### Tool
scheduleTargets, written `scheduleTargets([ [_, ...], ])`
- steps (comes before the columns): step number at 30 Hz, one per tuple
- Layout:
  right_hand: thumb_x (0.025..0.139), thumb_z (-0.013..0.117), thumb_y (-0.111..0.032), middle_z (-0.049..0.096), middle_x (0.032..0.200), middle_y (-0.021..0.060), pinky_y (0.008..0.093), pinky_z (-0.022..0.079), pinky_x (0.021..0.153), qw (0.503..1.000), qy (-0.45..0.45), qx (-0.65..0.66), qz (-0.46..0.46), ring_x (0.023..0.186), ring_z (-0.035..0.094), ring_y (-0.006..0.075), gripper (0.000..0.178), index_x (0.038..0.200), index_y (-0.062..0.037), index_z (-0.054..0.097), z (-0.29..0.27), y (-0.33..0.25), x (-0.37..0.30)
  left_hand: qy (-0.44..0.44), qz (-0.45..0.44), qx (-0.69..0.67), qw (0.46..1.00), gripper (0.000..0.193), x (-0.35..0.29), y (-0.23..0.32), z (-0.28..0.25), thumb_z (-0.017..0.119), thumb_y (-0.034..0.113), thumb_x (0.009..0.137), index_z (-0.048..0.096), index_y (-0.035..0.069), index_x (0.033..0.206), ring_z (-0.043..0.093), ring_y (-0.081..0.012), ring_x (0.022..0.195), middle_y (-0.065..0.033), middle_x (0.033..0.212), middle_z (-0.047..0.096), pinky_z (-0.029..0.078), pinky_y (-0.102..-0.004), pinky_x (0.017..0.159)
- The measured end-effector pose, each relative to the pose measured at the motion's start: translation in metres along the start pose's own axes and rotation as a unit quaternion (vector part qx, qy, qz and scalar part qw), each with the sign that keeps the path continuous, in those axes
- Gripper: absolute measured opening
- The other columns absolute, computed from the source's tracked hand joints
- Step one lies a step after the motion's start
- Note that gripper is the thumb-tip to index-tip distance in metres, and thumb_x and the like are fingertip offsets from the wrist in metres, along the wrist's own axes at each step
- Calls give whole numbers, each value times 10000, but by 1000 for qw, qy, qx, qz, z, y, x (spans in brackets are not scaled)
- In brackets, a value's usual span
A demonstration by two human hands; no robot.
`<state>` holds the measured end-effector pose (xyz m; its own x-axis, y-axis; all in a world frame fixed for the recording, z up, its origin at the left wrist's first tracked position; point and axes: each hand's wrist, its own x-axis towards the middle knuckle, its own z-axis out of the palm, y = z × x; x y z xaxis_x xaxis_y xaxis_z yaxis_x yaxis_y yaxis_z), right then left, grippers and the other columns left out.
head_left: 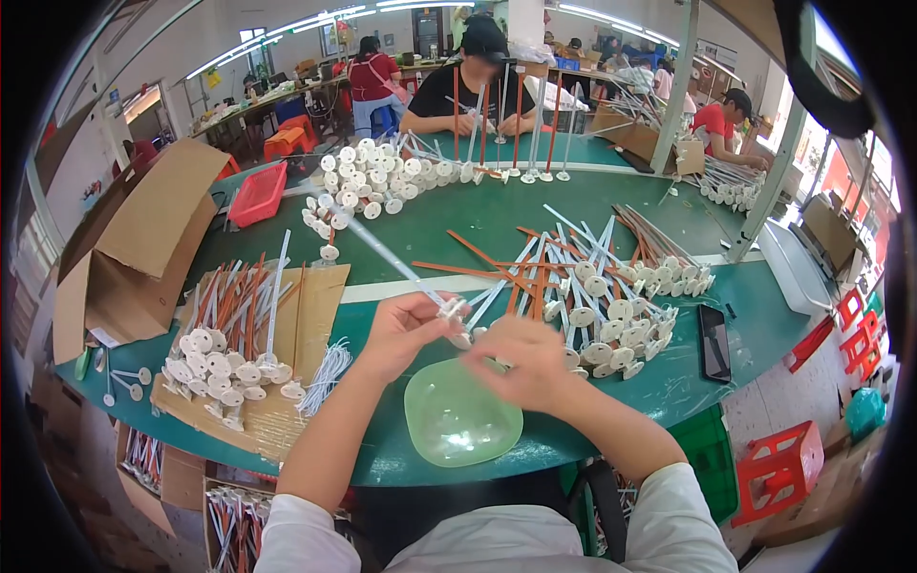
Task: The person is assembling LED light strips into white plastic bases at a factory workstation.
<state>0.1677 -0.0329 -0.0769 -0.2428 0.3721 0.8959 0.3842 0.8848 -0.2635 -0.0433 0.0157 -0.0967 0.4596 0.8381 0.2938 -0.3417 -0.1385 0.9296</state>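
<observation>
Beyond the green bowl (pixel 463 420), the left hand (pixel 406 331) pinches a pale rod (pixel 387 254) near its disc end, apparently mid-work; I cannot tell the blurred right hand's (pixel 523 361) grip, nor whether the left heap (pixel 218 367) or right heap (pixel 611 329) is finished.

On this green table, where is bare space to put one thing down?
Bare green table lies between the standing rods and right stick pile, and between the red basket and left stick pile. Both pile areas are crowded.

Bright ceiling lamps (pixel 619 27), bowl (pixel 462 417) glare, blurry right hand (pixel 522 359)
</observation>
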Motion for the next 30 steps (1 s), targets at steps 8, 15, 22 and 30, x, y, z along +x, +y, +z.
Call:
scheduleTargets([
  [8, 777, 712, -177, 646, 956, 113, 412, 521, 826, 896, -429, 102, -53, 924, 636, 301, 256, 1001, -57, 677, 13, -12, -23, 103, 45, 69, 991, 469, 6, -9, 5, 717, -86, 787, 592, -37, 1237, 659, -152, 929, -140, 1137, 675, 545, -291, 820],
  [15, 790, 671, -116, 666, 968, 124, 420, 511, 797, 826, -543, 148, 15, 935, 634, 318, 164, 928, -32, 700, 12, -11, -18, 77, 61, 181, 979, 469, 2, -14, 11, 737, -94, 777, 608, -39, 1225, 645, -122, 922, -79, 1064, 677, 540, -279, 841],
  [22, 803, 661, -113, 675, 839, 113, 403, 515, 740, 900, -375, 220, -23, 809, 647, 315, 109, 870, -45, 713, 9, -8, -18, 81, 58, 172, 980, 442, -3, -17, 9, 732, -89, 786, 606, -52, 1208, 653, -147, 961, -99, 1077, 676, 539, -303, 865],
  [30, 820, 712, -70, 729, 822, 102, 279, 562, 693, 889, -355, 201, 208, 723, 720, 168, 211, 1030, -41, 707, -4, 6, -4, 88, 93, 119, 985, 418, 10, 5, 11, 679, -38, 853, 562, -49, 1254, 668, -196, 931, -167, 1165, 662, 537, -322, 863],
])
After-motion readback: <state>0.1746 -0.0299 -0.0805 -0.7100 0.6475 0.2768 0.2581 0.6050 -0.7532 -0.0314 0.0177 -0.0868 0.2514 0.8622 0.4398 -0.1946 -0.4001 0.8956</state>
